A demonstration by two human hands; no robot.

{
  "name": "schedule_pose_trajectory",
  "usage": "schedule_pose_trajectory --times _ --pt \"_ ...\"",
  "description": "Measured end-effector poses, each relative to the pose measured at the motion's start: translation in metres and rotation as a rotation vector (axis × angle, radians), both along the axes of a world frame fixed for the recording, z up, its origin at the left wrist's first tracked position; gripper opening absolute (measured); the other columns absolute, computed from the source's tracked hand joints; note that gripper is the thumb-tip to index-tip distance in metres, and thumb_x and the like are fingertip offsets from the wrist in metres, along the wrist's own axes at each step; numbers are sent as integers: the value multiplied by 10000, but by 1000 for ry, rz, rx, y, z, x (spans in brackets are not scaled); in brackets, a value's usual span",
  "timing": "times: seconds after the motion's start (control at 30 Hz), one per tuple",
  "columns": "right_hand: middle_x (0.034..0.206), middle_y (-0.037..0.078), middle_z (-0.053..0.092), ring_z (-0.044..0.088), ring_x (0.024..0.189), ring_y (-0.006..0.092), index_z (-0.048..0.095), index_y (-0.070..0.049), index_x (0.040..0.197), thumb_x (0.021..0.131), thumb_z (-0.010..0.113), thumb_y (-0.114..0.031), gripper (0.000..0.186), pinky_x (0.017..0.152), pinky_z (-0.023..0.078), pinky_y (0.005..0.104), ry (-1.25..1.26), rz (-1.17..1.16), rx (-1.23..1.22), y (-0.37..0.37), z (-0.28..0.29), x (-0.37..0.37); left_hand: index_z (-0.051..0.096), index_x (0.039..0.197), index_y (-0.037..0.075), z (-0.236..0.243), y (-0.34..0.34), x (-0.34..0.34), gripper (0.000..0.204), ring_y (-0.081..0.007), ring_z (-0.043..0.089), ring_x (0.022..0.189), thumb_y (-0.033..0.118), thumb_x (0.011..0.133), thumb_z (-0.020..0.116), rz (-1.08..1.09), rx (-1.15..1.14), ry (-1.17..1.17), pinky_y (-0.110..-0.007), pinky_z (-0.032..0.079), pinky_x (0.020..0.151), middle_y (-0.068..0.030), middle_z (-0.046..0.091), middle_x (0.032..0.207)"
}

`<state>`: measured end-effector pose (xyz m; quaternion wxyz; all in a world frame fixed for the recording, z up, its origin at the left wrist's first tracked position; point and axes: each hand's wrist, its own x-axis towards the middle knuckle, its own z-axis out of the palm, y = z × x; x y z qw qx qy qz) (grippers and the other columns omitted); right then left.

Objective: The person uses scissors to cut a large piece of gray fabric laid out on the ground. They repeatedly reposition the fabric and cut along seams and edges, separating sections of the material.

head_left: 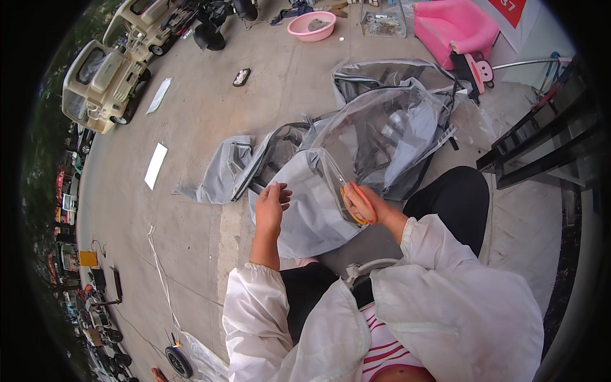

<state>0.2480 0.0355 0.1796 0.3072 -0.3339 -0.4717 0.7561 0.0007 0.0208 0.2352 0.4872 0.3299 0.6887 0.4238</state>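
Observation:
My right hand (380, 207) is closed around a pair of scissors (367, 202) with orange handles, whose blades point away from me. Under both hands spreads a large grey fabric cover (305, 223) with clear plastic windows and dark edging, crumpled on the ground. Over its left part hovers my left hand (270, 202), fingers loosely bent and apart, with nothing visible in them. The scissor tips are close to the seam between the grey cloth and a clear panel (363, 137); whether they touch it I cannot tell.
A pink armchair (455, 28) and a pink basin (312, 27) stand at the far side. To the right is a black metal frame (541, 134). Small beige vehicles (105, 83) are parked far left. White sheets (155, 165), a cord (162, 274) and a wheel (179, 361) lie leftward.

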Motion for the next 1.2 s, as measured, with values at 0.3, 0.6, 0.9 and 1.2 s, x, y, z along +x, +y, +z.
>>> schedule_pose_trajectory --times 0.3,0.6,0.9,1.2 --pt "574 -35 404 375 506 65 435 -99 654 953 409 -488 492 457 339 233 -172 53 91 -24 -6 41 558 1182 -68 -48 127 8 581 -258 534 1136 418 971 318 -496 40 244 -325 349 998 -183 590 1188" --pt "573 -2 443 411 543 105 494 -55 698 947 458 -447 466 521 388 280 -320 14 235 -22 -4 58 634 921 -44 -77 177 30 514 -212 539 852 428 857 444 -714 -296 373 -313 392 799 -102 633 929" --pt "631 123 549 531 571 232 612 -24 782 909 523 -445 449 566 430 346 -499 167 477 -19 -12 46 641 932 -12 9 137 -21 260 -100 543 754 188 767 653 -540 -135 273 -236 423 700 -15 624 842" --pt "687 159 580 580 648 328 593 -30 802 880 525 -511 493 600 439 393 -616 249 466 -39 -29 24 645 913 26 28 89 -8 129 -42 486 738 136 847 634 -487 78 17 -201 386 682 58 581 796"
